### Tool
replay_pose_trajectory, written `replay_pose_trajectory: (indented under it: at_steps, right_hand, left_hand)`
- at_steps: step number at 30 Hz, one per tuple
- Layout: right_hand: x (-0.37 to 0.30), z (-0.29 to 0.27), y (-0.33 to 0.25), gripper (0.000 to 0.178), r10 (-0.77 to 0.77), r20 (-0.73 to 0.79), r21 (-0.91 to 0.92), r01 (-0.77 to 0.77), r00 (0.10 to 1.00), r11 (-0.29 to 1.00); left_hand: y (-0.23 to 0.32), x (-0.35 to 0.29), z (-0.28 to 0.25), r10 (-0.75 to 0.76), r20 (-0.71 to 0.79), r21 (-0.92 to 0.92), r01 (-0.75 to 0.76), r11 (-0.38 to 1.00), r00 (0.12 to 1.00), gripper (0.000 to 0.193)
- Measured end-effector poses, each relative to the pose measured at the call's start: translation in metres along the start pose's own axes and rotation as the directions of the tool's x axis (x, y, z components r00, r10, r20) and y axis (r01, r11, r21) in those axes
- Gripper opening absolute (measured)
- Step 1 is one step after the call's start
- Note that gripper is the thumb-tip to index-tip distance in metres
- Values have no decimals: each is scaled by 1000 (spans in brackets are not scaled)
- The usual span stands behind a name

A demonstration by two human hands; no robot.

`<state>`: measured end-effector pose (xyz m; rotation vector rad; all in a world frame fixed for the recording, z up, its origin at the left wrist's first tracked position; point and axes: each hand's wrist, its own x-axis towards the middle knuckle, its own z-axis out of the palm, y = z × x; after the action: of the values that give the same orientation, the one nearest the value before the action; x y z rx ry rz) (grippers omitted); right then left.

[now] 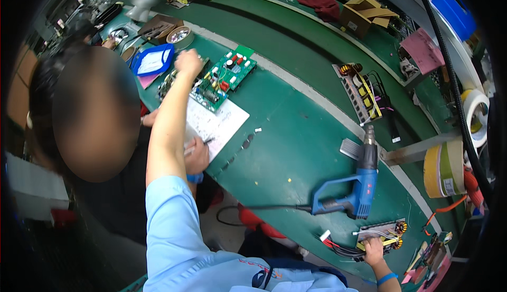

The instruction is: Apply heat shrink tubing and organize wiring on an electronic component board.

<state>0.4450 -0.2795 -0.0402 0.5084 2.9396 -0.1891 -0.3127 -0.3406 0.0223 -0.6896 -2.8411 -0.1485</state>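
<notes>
Light-blue sleeve nearest, reaching over a green workbench: left hand far left, right hand near right.

Left of the sleeve is a co-worker in black; on the bench's right lies a blue heat gun, nozzle pointing far. Far left, a white sheet lies partly under a green circuit board with red and white components; the left hand is just beside that board, fingers curled in, though I cannot tell whether they hold anything. Near right, the right hand's fingers bend onto a coil assembly with loose wires, touching it; how firmly they grip I cannot tell. The co-worker's hand holds a pen over the sheet.
</notes>
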Motion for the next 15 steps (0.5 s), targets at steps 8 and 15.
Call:
replay_pose_trajectory:
  at_steps: [8,15]
  right_hand:
    - [0,-6,-17,28,180,-4,-16,-180,984,984]
    - [15,-18,-13,23,287,25,-55,-285,958,957]
  left_hand:
    - [-77,89,77,-420,57,-12,421,907,906,32]
    - [-189,186,214,-308,-108,-200,283,938,945,39]
